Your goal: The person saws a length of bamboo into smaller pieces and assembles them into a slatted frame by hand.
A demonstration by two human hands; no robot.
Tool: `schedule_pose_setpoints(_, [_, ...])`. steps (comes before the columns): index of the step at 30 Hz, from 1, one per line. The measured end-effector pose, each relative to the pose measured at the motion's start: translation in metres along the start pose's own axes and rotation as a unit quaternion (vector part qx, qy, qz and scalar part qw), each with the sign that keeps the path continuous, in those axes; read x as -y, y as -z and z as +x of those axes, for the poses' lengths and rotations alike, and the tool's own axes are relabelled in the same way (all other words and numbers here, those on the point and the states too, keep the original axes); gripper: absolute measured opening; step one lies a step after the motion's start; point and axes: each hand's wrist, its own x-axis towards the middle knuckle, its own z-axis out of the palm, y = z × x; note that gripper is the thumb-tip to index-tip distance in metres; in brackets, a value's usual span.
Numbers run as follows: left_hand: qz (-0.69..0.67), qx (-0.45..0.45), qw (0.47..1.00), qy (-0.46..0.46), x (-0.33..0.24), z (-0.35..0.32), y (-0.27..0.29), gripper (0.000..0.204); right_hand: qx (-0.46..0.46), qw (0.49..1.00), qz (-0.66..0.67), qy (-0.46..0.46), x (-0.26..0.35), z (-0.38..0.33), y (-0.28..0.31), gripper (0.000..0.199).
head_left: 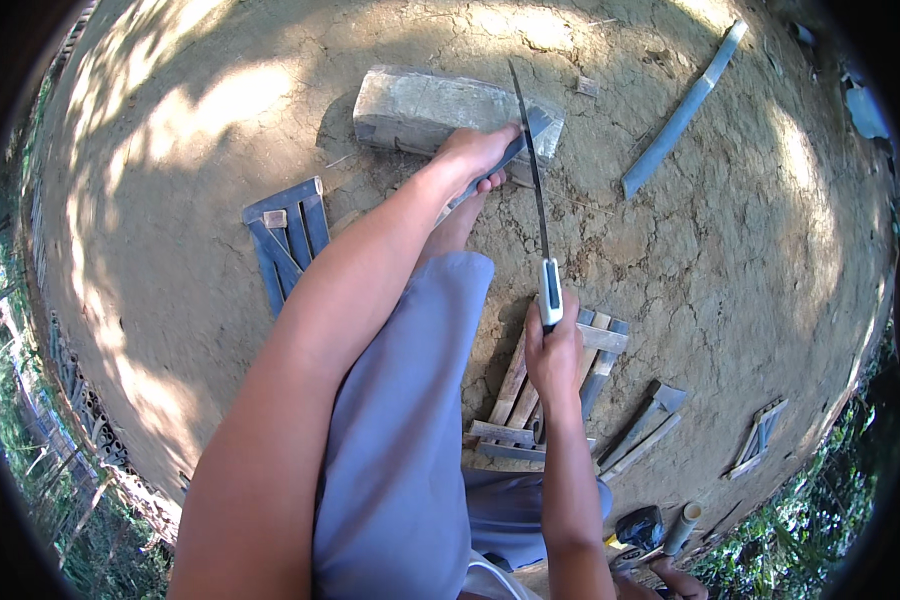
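Observation:
Near the far middle, a squared wooden block [410,100] lies on the earth. My left hand [475,158] is closed around a dark bamboo slat [538,122], pressing it at the block's right end; the slat runs slantwise under my palm. In my right hand [556,345] is the pale handle of a handsaw [533,165]. Its thin blade points away from me and passes across the slat just right of my left fingertips. Whether the teeth touch the slat I cannot tell. My bare foot shows partly beneath my left wrist.
A long bamboo piece [682,115] lies at far right. A slatted frame [295,230] sits left, and a second slatted frame [510,434] lies by my right forearm. Nearer right are a hatchet-like tool [660,402], a small frame [760,437] and a black bag [640,525].

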Motion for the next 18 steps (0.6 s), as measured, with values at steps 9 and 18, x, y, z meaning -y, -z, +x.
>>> schedule_pose_setpoints(9, [-0.024,0.016,1.0,0.011,0.001,-0.003,0.001,0.064,-0.021,0.996,0.082,-0.013,-0.035,-0.046,0.003,0.031])
schedule_pose_setpoints(18, [-0.018,0.013,1.0,-0.006,0.0,-0.003,-0.004,0.063,-0.033,0.997,0.071,-0.009,-0.02,-0.027,0.002,0.032])
